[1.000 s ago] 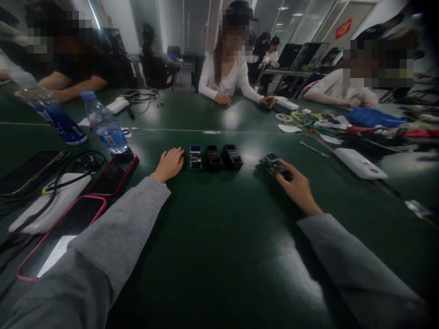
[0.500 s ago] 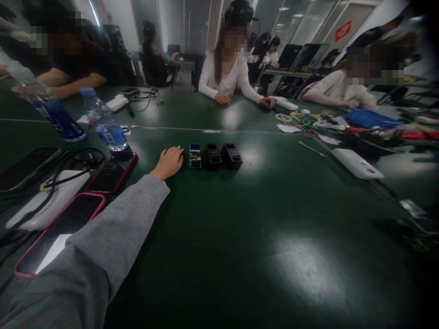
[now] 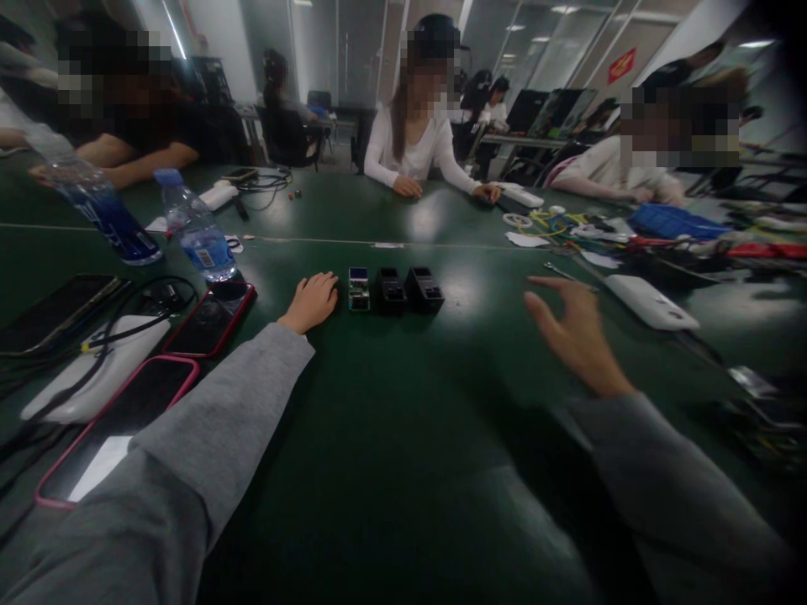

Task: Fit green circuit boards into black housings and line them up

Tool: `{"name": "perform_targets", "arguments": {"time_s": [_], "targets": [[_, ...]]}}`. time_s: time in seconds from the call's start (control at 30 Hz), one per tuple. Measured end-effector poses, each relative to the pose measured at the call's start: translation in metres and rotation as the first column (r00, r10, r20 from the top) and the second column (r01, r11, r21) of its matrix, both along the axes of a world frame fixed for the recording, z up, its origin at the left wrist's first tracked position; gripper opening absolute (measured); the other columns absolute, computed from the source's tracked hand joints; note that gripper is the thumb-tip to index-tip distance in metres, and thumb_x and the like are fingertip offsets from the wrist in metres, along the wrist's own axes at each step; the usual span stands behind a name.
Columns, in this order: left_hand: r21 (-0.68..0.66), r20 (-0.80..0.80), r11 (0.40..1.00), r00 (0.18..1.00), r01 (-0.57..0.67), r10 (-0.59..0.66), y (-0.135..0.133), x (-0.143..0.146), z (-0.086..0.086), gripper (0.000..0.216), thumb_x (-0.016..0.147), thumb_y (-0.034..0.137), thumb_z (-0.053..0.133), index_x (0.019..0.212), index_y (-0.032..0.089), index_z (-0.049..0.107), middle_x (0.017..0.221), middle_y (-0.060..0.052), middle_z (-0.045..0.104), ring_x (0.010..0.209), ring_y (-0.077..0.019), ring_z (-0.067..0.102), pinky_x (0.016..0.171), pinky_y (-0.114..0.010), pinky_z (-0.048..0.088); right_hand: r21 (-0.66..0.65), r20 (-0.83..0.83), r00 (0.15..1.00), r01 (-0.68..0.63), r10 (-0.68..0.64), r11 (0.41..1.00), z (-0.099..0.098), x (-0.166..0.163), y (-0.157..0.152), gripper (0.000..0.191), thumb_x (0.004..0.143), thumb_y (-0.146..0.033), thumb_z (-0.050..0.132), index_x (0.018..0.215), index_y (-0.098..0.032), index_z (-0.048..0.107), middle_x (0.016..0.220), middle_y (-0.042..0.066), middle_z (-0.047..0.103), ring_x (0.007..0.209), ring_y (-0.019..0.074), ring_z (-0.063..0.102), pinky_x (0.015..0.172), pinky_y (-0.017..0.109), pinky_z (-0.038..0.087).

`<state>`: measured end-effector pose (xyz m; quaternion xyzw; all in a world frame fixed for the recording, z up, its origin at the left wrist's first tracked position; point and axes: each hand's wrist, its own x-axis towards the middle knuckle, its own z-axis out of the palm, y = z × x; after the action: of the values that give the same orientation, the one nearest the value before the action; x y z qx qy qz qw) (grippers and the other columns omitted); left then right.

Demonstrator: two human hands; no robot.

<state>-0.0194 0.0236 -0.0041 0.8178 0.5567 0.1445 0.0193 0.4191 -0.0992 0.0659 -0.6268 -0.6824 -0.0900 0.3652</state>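
Note:
My left hand [image 3: 311, 300] lies flat on the dark green table [image 3: 391, 403], fingers stretched out and holding nothing. Just right of its fingertips is a small green circuit board [image 3: 359, 290] with a little screen at its top. Beside the board, in the same row, stand a black box-shaped device [image 3: 391, 291] and a second black device [image 3: 425, 289] of the same look. My right hand [image 3: 571, 329] hovers over the table to the right of this row, thumb and fingers apart, with nothing in it.
Phones [image 3: 211, 318], a white power bank [image 3: 94, 370], cables and water bottles [image 3: 203, 239] crowd the left side. A wrench [image 3: 558, 270], another white power bank [image 3: 652, 301], a blue tray [image 3: 677, 222] and tangled wires lie right. Across the table sits a person [image 3: 413, 139] in white.
My right hand has come into view from the lower right and now reaches over the table. The left hand, the board and the black devices have stayed in place.

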Motion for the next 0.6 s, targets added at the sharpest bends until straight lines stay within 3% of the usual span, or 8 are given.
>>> {"name": "perform_targets", "arguments": {"time_s": [0.1,0.17,0.3,0.4,0.5,0.53,0.6], "targets": [[0.004,0.008,1.0,1.0,0.003,-0.003,-0.001,0.0,0.0,0.05,0.105,0.032,0.031,0.149,0.016,0.05,0.161,-0.012,0.046,0.15,-0.0276,0.04,0.124,-0.054,0.03,-0.157,-0.137,0.985,-0.124,0.103,0.98,-0.023,-0.072,0.061,0.079,0.097,-0.078,0.028,0.141,-0.019,0.057,0.138,0.02,0.059,0.133,0.0373,0.052,0.11,0.058,0.043],[-0.005,0.017,1.0,1.0,-0.001,0.001,0.0,0.0,-0.001,0.05,0.105,0.033,0.031,0.149,0.016,0.049,0.161,-0.012,0.045,0.15,-0.0278,0.039,0.124,-0.055,0.029,-0.26,-0.158,0.982,-0.146,0.107,0.954,-0.038,-0.108,0.084,0.084,0.097,-0.076,0.033,0.147,-0.011,0.05,0.144,0.024,0.054,0.138,0.0388,0.048,0.113,0.056,0.042],[-0.014,0.03,1.0,1.0,-0.003,0.004,-0.001,0.0,-0.001,0.05,0.105,0.033,0.032,0.15,0.019,0.049,0.161,-0.011,0.045,0.151,-0.0276,0.038,0.124,-0.056,0.029,-0.293,-0.081,0.992,-0.119,0.1,0.949,-0.056,-0.127,0.087,0.081,0.094,-0.062,0.049,0.152,-0.005,0.044,0.142,0.026,0.056,0.133,0.0431,0.053,0.109,0.061,0.045],[-0.014,0.027,1.0,1.0,-0.006,0.006,-0.003,0.001,0.001,0.05,0.105,0.032,0.032,0.15,0.018,0.049,0.161,-0.011,0.045,0.151,-0.028,0.038,0.124,-0.056,0.029,-0.319,-0.083,0.975,-0.224,0.208,0.921,-0.057,-0.091,0.064,0.078,0.089,-0.057,0.054,0.153,-0.012,0.048,0.14,0.019,0.061,0.125,0.0403,0.061,0.107,0.06,0.048],[-0.024,0.023,1.0,1.0,-0.006,0.007,-0.005,0.002,0.004,0.05,0.105,0.032,0.031,0.15,0.016,0.049,0.161,-0.012,0.045,0.15,-0.0288,0.039,0.124,-0.057,0.029,-0.423,-0.152,0.963,-0.265,0.221,0.866,-0.053,-0.019,0.028,0.079,0.084,-0.064,0.062,0.151,-0.023,0.053,0.131,0.014,0.068,0.114,0.0394,0.067,0.099,0.058,0.054],[-0.026,0.025,1.0,1.0,-0.004,0.005,-0.006,0.002,0.004,0.051,0.105,0.032,0.031,0.15,0.015,0.049,0.161,-0.013,0.045,0.15,-0.029,0.039,0.124,-0.057,0.028,-0.443,-0.154,0.976,-0.206,0.152,0.873,-0.051,0.008,0.014,0.08,0.083,-0.066,0.063,0.151,-0.024,0.053,0.128,0.015,0.069,0.11,0.0395,0.068,0.095,0.057,0.056],[-0.024,0.028,1.0,1.0,-0.003,0.004,-0.006,0.002,0.004,0.05,0.105,0.032,0.032,0.15,0.015,0.048,0.161,-0.013,0.045,0.15,-0.0289,0.039,0.124,-0.057,0.028,-0.381,-0.101,0.991,0.043,-0.088,0.924,-0.042,0.055,-0.016,0.081,0.079,-0.075,0.066,0.143,-0.026,0.062,0.104,0.021,0.074,0.084,0.0403,0.071,0.07,0.056,0.057]]}}
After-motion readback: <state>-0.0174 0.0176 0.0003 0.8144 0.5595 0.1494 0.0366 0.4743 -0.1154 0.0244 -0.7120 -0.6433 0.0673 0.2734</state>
